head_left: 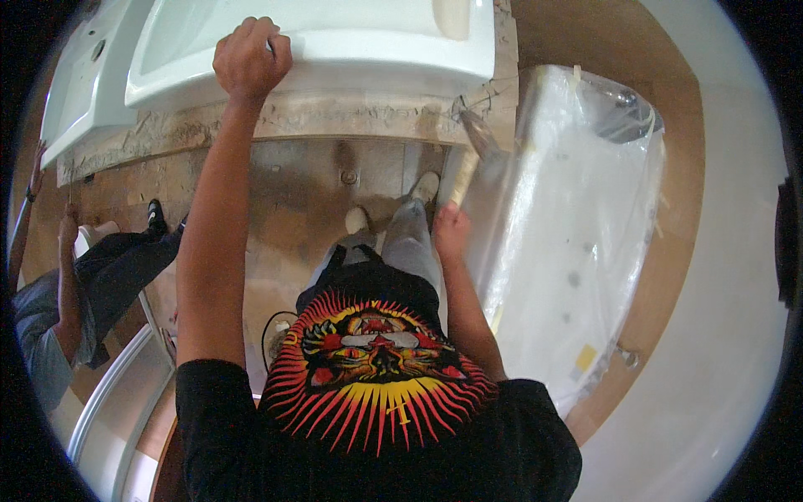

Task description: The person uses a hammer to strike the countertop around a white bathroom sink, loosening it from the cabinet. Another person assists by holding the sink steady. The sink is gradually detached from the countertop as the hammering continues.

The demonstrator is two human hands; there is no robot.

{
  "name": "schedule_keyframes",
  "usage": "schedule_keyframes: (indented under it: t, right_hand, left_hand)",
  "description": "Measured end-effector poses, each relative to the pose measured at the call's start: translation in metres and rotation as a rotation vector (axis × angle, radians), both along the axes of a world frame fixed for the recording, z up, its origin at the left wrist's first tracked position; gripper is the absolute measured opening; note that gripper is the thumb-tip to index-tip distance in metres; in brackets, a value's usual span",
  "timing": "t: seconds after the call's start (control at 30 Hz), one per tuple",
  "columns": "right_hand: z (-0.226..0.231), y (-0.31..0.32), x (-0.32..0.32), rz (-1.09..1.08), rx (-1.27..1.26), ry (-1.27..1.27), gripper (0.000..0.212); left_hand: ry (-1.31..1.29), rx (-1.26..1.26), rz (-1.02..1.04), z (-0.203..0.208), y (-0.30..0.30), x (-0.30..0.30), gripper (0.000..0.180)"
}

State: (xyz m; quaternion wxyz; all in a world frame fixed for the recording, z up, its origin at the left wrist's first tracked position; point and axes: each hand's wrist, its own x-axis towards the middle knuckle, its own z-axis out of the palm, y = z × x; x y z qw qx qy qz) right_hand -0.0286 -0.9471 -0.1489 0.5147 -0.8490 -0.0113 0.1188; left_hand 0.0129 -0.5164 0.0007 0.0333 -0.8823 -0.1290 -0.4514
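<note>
My right hand (452, 227) is wrapped round the pale handle of a hammer (466, 171). The metal head points away from me, blurred, close to the front edge of a rough plaster-smeared counter (335, 115). Over the near rim of a white washbasin (376, 69) on that counter is my left hand (253, 60), closed into a fist. A small dark spot shows at its curled fingers; what they hold, if anything, is hidden.
A second white basin (100, 63) stands at the far left. Below it a co-worker (50, 309) in dark trousers reaches up to the counter. On my right lies a long white plastic-wrapped piece (569, 243). A white-framed panel (113, 385) leans at lower left.
</note>
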Motion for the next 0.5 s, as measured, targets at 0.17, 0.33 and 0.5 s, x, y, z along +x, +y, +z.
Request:
schedule_keyframes:
  t: [0.17, 0.33, 0.5]
  right_hand:
    - [0.01, 0.015, 0.018, 0.059, 0.024, 0.189, 0.051]
    - [0.006, 0.014, 0.003, 0.065, 0.036, 0.019, 0.051]
    - [0.022, 0.022, 0.021, 0.045, -0.003, 0.219, 0.054]
  left_hand:
    - [0.019, -0.016, 0.022, 0.001, 0.002, -0.001, 0.008]
    - [0.013, -0.03, 0.0, 0.0, 0.0, -0.001, 0.007]
    - [0.048, -0.032, 0.019, 0.002, 0.0, -0.003, 0.007]
